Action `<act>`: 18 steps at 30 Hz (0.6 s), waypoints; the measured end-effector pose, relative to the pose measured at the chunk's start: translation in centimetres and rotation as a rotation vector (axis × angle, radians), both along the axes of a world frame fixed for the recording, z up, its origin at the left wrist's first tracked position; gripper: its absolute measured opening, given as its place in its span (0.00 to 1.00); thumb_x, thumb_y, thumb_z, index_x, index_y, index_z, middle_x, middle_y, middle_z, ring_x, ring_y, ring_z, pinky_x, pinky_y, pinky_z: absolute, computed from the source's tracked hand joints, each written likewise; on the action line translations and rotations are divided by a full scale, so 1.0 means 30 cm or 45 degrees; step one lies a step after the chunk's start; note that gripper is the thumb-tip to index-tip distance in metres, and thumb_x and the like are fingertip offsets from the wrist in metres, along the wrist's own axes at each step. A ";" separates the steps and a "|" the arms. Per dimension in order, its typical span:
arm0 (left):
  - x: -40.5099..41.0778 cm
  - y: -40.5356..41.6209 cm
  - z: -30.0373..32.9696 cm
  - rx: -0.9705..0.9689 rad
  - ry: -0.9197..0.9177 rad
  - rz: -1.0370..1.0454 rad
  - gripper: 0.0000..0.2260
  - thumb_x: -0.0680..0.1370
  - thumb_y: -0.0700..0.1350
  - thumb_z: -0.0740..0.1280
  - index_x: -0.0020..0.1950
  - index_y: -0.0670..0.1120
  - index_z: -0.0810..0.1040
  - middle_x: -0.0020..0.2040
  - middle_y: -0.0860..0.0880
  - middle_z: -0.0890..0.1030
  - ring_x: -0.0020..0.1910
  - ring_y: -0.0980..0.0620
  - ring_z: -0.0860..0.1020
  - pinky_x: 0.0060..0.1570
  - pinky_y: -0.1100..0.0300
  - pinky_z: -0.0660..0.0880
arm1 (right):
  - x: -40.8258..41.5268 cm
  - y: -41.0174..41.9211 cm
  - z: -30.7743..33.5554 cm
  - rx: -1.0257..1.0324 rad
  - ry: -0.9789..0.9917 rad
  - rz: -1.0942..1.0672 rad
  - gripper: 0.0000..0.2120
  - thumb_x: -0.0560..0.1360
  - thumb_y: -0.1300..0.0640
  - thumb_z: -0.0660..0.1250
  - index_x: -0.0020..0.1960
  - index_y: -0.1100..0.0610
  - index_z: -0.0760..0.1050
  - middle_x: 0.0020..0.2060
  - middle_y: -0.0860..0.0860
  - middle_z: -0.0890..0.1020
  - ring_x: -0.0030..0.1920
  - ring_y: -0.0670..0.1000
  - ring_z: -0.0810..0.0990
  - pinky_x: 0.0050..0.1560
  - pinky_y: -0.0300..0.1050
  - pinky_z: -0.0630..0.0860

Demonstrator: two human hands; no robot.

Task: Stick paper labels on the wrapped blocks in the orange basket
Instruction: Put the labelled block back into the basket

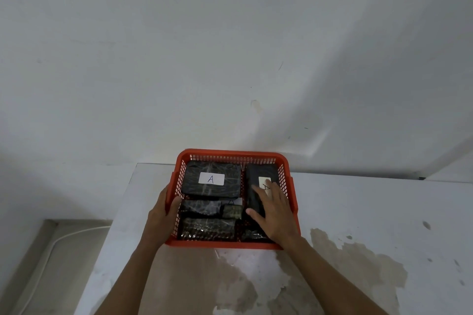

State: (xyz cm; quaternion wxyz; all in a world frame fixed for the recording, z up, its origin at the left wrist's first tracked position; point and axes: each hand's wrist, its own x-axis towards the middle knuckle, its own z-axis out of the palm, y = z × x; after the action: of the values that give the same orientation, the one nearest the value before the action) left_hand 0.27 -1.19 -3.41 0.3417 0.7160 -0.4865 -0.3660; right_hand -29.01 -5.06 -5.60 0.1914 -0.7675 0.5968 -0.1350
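An orange basket (231, 243) sits on the white table, holding several dark wrapped blocks. The large block (194, 181) at the back left carries a white paper label (211, 178) marked "A". A long block (257, 174) stands at the right with a label (263, 181) partly under my fingers. My right hand (272, 212) lies flat on that block, fingers spread. My left hand (163, 210) grips the basket's left rim. Smaller wrapped blocks (207, 229) fill the front.
The white table (358, 212) has worn brown patches (358, 263) in front of and right of the basket. A white wall rises just behind the basket. Left of the table, a white cable (48, 258) runs along the floor.
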 end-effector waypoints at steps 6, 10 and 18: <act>-0.019 0.021 -0.021 0.023 0.015 0.074 0.24 0.79 0.56 0.57 0.73 0.49 0.61 0.65 0.45 0.75 0.53 0.50 0.74 0.55 0.51 0.72 | 0.000 -0.069 -0.003 -0.051 0.145 0.318 0.20 0.73 0.36 0.67 0.63 0.40 0.75 0.79 0.53 0.50 0.78 0.56 0.42 0.74 0.57 0.41; -0.013 0.008 -0.036 0.055 -0.001 0.089 0.25 0.78 0.58 0.58 0.73 0.50 0.61 0.64 0.44 0.76 0.53 0.46 0.77 0.53 0.50 0.74 | 0.020 -0.091 -0.007 -0.093 0.233 0.312 0.19 0.72 0.35 0.67 0.61 0.38 0.77 0.79 0.53 0.51 0.78 0.58 0.42 0.72 0.56 0.38; -0.003 0.002 -0.065 0.073 -0.026 0.116 0.26 0.76 0.60 0.59 0.71 0.50 0.63 0.61 0.44 0.77 0.49 0.49 0.76 0.48 0.51 0.75 | 0.036 -0.093 -0.011 -0.156 0.320 0.340 0.22 0.69 0.34 0.69 0.61 0.39 0.76 0.79 0.56 0.51 0.77 0.62 0.44 0.71 0.60 0.39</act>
State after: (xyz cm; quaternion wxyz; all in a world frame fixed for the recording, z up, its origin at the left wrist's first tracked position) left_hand 0.17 -1.13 -5.35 0.3326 0.7505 -0.4462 -0.3565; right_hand -27.92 -7.85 -5.93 0.0845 -0.8609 0.4995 -0.0476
